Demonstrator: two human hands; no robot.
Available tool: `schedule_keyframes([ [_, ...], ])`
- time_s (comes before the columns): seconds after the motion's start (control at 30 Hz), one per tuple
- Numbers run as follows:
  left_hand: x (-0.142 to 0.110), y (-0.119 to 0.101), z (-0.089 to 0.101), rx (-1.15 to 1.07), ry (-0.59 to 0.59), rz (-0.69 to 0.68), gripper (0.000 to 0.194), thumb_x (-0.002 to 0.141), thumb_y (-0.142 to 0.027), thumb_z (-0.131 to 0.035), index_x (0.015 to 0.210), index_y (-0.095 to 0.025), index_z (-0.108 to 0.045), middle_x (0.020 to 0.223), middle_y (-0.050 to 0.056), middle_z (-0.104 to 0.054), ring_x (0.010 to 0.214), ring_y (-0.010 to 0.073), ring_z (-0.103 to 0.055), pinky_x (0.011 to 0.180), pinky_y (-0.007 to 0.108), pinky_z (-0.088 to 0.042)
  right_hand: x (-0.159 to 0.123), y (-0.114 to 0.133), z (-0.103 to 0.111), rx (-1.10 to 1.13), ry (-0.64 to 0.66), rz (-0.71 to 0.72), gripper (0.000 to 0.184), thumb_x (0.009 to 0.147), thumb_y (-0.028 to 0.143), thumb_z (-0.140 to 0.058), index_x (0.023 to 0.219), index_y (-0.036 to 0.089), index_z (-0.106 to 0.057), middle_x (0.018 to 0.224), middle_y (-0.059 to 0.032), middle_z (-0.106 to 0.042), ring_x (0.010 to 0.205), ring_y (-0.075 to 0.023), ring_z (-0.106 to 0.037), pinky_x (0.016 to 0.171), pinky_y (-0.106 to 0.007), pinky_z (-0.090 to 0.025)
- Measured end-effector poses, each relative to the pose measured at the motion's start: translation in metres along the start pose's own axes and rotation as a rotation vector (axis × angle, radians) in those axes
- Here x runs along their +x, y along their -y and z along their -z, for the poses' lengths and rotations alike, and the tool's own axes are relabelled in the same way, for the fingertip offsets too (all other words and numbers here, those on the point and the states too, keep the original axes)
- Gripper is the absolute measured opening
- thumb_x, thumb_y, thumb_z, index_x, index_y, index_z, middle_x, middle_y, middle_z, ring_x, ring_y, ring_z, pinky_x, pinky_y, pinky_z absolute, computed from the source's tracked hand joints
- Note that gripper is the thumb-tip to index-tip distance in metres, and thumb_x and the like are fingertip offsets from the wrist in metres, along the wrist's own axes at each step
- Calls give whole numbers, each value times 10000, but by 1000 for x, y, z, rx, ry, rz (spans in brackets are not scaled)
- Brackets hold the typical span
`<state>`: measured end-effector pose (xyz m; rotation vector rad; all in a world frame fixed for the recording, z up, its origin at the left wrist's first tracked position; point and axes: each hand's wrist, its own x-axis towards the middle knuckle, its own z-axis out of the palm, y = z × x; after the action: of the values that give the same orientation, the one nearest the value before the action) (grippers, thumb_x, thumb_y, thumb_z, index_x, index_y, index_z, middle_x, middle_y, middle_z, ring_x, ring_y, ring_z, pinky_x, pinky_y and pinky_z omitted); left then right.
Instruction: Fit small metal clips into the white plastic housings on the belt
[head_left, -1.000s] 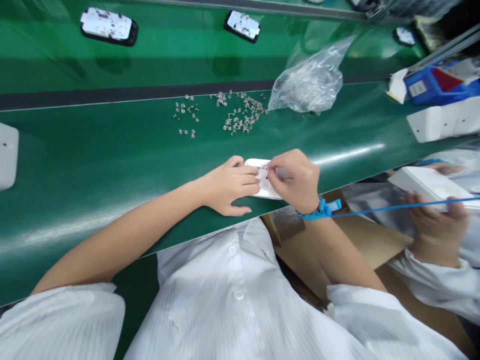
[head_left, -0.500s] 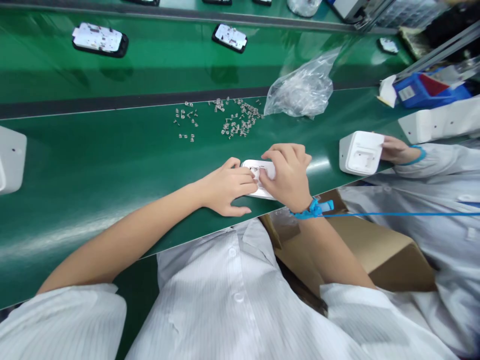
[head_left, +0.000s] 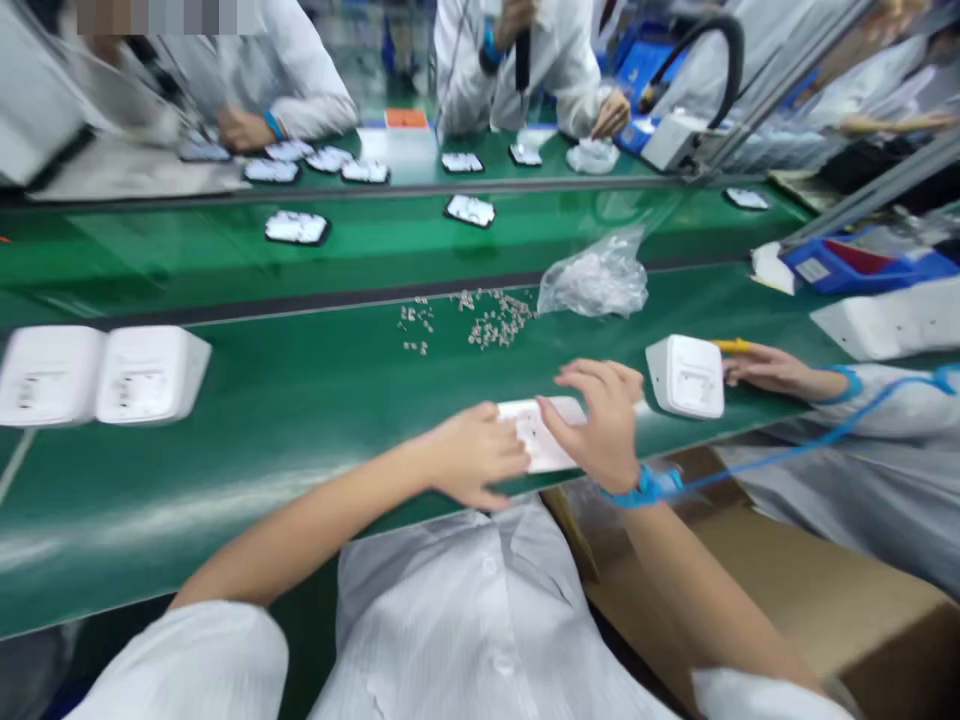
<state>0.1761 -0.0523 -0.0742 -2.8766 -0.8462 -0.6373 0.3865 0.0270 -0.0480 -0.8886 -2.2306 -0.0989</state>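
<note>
A flat white plastic cover [head_left: 541, 430] lies at the near edge of the green bench [head_left: 285, 420]. My left hand [head_left: 471, 455] rests on its left end with fingers curled against it. My right hand [head_left: 604, 420], with a blue wrist strap [head_left: 643, 487], lies over the cover's right end, fingers bent and partly spread on top. A scatter of several small metal screws [head_left: 487, 320] lies beyond the cover, with a clear plastic bag [head_left: 596, 280] of more to their right.
A co-worker's hand [head_left: 765, 370] holds a white housing [head_left: 686, 377] on the right. Two white housings [head_left: 101, 375] sit at the left. Circuit boards [head_left: 296, 228] lie on the far conveyor, where other people work. A cardboard box [head_left: 787, 590] sits below the bench edge.
The view has tilted up, showing the far side of the line and people there. My right hand's fingers have lifted and spread over the cover. The co-worker's housing has moved closer.
</note>
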Motion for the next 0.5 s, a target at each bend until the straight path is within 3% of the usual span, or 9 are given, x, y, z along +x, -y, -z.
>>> schedule_keyframes([
  [0.13,-37,-68,7,306,-145,46,157,903,-315,-670,1017,-208,-683,960,55,-719,815,168,-645,617,327,-420,-11,-9,7,79,-295,-33,177,879,278,-728,994,223,-605,950,-58,-711,892,-269,-685,922,-493,-477],
  [0.2,-57,-95,14,388,-186,127,131,880,-325,-702,978,-239,-718,1002,57,-736,872,190,-679,587,328,-438,-18,-15,0,74,-355,-70,174,861,281,-748,972,227,-625,908,-68,-713,865,-278,-685,887,-484,-496],
  [0.27,-77,-109,28,453,-165,206,98,864,-338,-721,932,-273,-747,1076,56,-750,972,214,-696,571,345,-459,-23,-19,-11,91,-359,-87,169,859,306,-752,957,232,-636,881,-77,-714,845,-284,-679,856,-475,-507],
  [0.37,-107,-101,61,556,-69,347,98,866,-261,-714,957,-279,-747,1113,32,-764,1045,211,-697,618,368,-491,-27,-21,-29,121,-301,-97,169,885,354,-715,950,217,-640,887,-77,-717,845,-283,-675,860,-476,-512],
  [0.5,-159,-60,105,703,50,643,230,915,-120,-599,1120,-212,-649,1046,31,-781,986,189,-716,737,396,-456,-30,-23,-44,124,-246,-142,171,899,400,-675,908,234,-637,868,-69,-715,863,-304,-673,818,-470,-511],
])
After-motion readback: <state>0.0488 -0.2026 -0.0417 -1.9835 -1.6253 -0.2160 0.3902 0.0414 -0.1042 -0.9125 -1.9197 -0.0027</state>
